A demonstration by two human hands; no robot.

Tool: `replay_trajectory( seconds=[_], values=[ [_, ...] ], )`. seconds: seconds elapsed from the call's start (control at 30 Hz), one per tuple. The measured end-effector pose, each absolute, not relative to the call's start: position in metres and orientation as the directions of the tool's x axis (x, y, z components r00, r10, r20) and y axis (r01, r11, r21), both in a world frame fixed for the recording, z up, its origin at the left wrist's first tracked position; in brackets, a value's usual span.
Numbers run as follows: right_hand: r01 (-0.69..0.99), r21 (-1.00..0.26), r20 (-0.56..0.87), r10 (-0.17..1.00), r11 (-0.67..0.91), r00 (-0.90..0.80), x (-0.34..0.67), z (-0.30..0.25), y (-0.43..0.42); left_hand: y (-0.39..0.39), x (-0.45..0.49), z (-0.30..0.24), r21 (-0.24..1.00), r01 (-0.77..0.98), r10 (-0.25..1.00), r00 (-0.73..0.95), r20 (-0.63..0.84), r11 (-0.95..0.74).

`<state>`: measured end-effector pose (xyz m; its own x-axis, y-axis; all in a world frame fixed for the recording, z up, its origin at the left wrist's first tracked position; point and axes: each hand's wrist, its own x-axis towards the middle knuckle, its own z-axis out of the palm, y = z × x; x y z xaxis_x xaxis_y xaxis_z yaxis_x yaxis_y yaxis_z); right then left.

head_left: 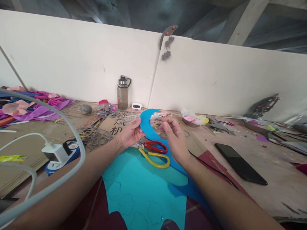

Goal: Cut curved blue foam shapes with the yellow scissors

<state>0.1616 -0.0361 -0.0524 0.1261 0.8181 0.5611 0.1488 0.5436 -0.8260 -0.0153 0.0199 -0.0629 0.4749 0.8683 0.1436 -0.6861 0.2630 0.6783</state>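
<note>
My left hand (131, 133) pinches a blue crescent moon cut-out (146, 124), probably felt, by its outer curve. Just right of the crescent, my right hand (175, 137) is raised with curled fingers and thumb drawn in; whatever lies between the fingertips is too small to make out. Scissors (155, 155) with one red and one yellow handle lie below the hands. Under them is a turquoise sheet (141, 188) with flower outlines drawn on it. Darker blue material (192, 191) extends beneath my right forearm.
A bottle (122, 97) and small digital clock (136, 106) stand by the white partition (79, 57). A phone (240, 163) lies right. White cables cross the left foreground near a charger on a power strip (76, 149). Colourful scraps (40, 108) pile up far left.
</note>
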Motion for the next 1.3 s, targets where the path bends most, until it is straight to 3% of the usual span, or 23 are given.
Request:
replay_trajectory(
  seconds=[0.1, 0.2, 0.33, 0.5, 0.67, 0.8, 1.07, 1.17, 1.3],
  values=[
    [0.006, -0.862, 0.501, 0.85, 0.507, 0.166, 0.163, -0.055, -0.026, 0.018, -0.015, -0.063, 0.684, -0.647, 0.827, 0.55, 0.112, 0.338],
    [-0.058, -0.876, 0.478, 0.877, 0.48, 0.043, 0.164, -0.053, -0.026, 0.016, -0.016, -0.064, 0.7, -0.579, 0.75, 0.655, 0.093, 0.419],
    [0.012, -0.895, 0.445, 0.893, 0.446, -0.065, 0.166, -0.05, -0.031, 0.012, -0.018, -0.064, 0.711, -0.498, 0.655, 0.752, 0.068, 0.497],
    [0.146, -0.845, 0.511, 0.858, 0.514, -0.056, 0.173, -0.056, -0.025, 0.006, -0.018, -0.054, 0.722, -0.462, 0.625, 0.779, 0.052, 0.515],
    [0.255, -0.741, 0.645, 0.764, 0.622, 0.01, 0.173, -0.055, -0.021, 0.006, -0.01, -0.053, 0.799, -0.423, 0.668, 0.743, 0.037, 0.427],
    [0.314, -0.739, 0.648, 0.756, 0.597, 0.088, 0.172, -0.052, -0.022, 0.004, -0.002, -0.059, 0.883, -0.395, 0.766, 0.639, 0.067, 0.252],
    [0.453, -0.727, 0.623, 0.773, 0.516, 0.119, 0.174, -0.06, -0.018, -0.001, -0.002, -0.05, 0.826, -0.563, 0.868, 0.429, 0.25, 0.04],
    [0.479, -0.711, 0.621, 0.779, 0.514, 0.087, 0.172, -0.063, -0.018, 0.005, -0.003, -0.057, 0.858, -0.5, 0.904, 0.306, 0.299, -0.115],
    [0.508, -0.685, 0.638, 0.767, 0.523, 0.07, 0.169, -0.067, -0.02, 0.015, -0.006, -0.071, 0.899, -0.389, 0.901, 0.287, 0.325, -0.2]
  ],
)
